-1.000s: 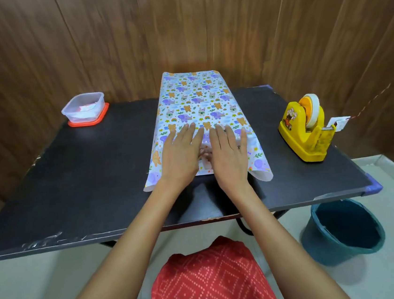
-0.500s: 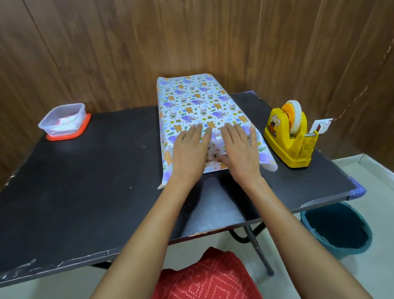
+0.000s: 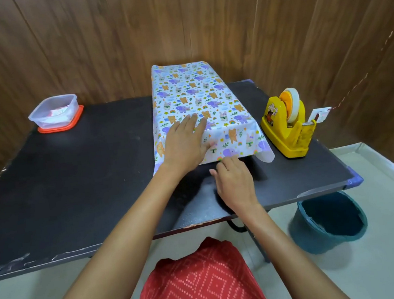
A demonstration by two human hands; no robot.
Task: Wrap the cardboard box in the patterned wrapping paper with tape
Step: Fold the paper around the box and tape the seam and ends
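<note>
The patterned wrapping paper (image 3: 199,95), white with small animals, lies draped over the cardboard box, which is fully hidden beneath it. It runs from the table's back edge toward me and drops over the box's near edge. My left hand (image 3: 185,143) presses flat on the paper at that near left corner, fingers straight. My right hand (image 3: 235,181) sits on the black table (image 3: 72,188) just in front of the paper's loose lower edge, fingers curled at that edge; whether they hold it I cannot tell. A yellow tape dispenser (image 3: 286,124) stands right of the paper.
A clear plastic container (image 3: 55,112) on a red lid sits at the table's back left. A teal bucket (image 3: 329,220) stands on the floor under the right front corner. Wood panelling closes off the back and right. My red-clothed lap is below.
My right hand has left the top of the paper and dropped to the table in front of the paper's lower edge. My left hand stays pressed on the paper. The camera has shifted.
</note>
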